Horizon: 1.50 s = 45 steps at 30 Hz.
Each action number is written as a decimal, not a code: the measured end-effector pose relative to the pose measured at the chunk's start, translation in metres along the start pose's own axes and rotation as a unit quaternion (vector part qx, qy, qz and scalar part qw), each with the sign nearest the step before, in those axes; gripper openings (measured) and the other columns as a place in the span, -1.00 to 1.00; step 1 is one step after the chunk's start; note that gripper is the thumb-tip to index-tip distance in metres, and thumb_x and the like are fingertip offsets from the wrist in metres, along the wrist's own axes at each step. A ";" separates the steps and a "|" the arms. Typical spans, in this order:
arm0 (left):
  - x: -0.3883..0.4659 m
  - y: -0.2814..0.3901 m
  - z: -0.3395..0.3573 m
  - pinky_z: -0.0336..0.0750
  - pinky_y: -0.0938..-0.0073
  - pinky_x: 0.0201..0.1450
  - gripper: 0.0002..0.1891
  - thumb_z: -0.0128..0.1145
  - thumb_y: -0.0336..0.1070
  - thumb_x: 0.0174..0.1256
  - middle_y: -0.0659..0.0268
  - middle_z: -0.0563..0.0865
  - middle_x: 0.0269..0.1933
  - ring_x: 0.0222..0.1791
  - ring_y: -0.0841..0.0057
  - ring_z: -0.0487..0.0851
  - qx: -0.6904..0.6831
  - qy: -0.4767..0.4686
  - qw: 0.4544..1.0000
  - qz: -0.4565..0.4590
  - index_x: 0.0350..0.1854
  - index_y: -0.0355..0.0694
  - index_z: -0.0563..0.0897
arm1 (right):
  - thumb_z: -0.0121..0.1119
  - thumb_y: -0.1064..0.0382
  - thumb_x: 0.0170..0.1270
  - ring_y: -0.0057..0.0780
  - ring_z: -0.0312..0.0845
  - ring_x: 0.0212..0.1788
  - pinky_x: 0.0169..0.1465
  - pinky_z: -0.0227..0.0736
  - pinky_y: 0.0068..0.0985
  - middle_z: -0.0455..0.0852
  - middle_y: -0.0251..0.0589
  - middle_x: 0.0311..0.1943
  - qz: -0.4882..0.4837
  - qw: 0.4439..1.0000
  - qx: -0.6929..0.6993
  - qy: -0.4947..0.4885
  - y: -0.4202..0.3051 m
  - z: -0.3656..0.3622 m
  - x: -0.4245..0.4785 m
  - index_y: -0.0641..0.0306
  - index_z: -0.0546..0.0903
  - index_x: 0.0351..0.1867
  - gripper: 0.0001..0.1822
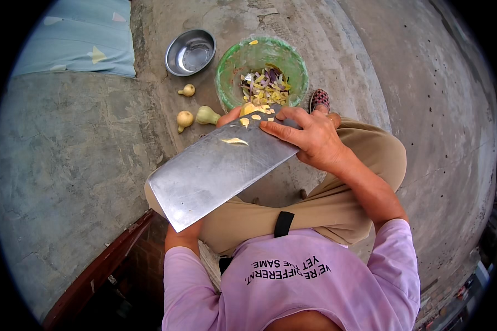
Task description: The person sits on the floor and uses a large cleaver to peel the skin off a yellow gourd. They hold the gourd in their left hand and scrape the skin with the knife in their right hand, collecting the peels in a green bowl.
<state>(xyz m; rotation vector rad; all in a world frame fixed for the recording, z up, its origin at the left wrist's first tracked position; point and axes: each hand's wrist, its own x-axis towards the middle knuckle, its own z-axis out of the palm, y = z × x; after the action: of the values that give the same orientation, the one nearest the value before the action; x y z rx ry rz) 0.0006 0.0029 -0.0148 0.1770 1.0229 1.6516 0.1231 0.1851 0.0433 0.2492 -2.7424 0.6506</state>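
My right hand point(314, 134) grips a broad metal cleaver point(215, 165) at its far right end, thumb and fingers pressed on the blade. Pale yellow slices and a longer peel strip point(235, 141) cling to the blade's upper face. Mostly hidden under the blade, my left hand point(228, 117) shows only some fingers; it appears to hold a yellow vegetable piece point(248, 109) at the blade's far edge. Just beyond is a green basin point(223, 76) lined with clear plastic, with yellow and purple peelings point(269, 85) inside.
Left of the basin, on the concrete floor point(87, 124), lie a green gourd-shaped vegetable point(207, 115) and two yellowish ones point(185, 119), point(187, 90). A steel bowl point(190, 52) stands farther off. Patterned blue cloth point(78, 37) covers the upper left. A shoe point(319, 99) is right of the basin.
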 end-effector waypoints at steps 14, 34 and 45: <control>-0.005 0.003 -0.001 0.51 0.38 0.06 -0.57 0.14 -0.18 0.23 0.23 0.56 0.04 0.03 0.40 0.55 0.001 0.029 1.000 0.009 0.12 -0.20 0.45 | 0.27 0.39 -0.03 -0.33 0.56 -0.43 -0.39 0.43 -0.40 0.54 -0.43 -0.12 0.039 0.998 0.026 -0.051 -0.001 0.004 -0.008 -0.41 0.55 0.12 -0.35; -0.010 -0.005 -0.022 0.51 0.35 0.06 -0.61 0.08 -0.17 0.26 0.20 0.56 0.05 0.05 0.35 0.54 -0.020 0.073 0.995 0.070 0.11 -0.19 0.46 | 0.25 0.46 -0.07 -0.36 0.58 -0.30 -0.36 0.43 -0.37 0.55 -0.43 -0.09 0.059 0.997 0.052 -0.025 0.001 0.018 -0.005 -0.36 0.53 0.15 -0.30; 0.015 -0.010 0.023 0.53 0.25 -0.03 -0.51 0.30 -0.27 0.01 0.08 0.65 -0.14 -0.13 0.19 0.63 0.644 0.198 0.700 0.237 0.03 -0.28 0.49 | 0.09 0.52 0.05 -0.07 0.56 -0.06 -0.01 0.44 -0.26 0.57 -0.16 -0.04 0.189 0.957 0.210 0.058 0.029 0.057 0.013 -0.09 0.49 0.21 -0.37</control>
<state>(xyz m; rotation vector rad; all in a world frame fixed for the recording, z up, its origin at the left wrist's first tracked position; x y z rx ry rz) 0.0160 0.0272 -0.0131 1.1214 2.5205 1.0649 0.0889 0.1831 -0.0126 -0.2253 -2.5272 1.3076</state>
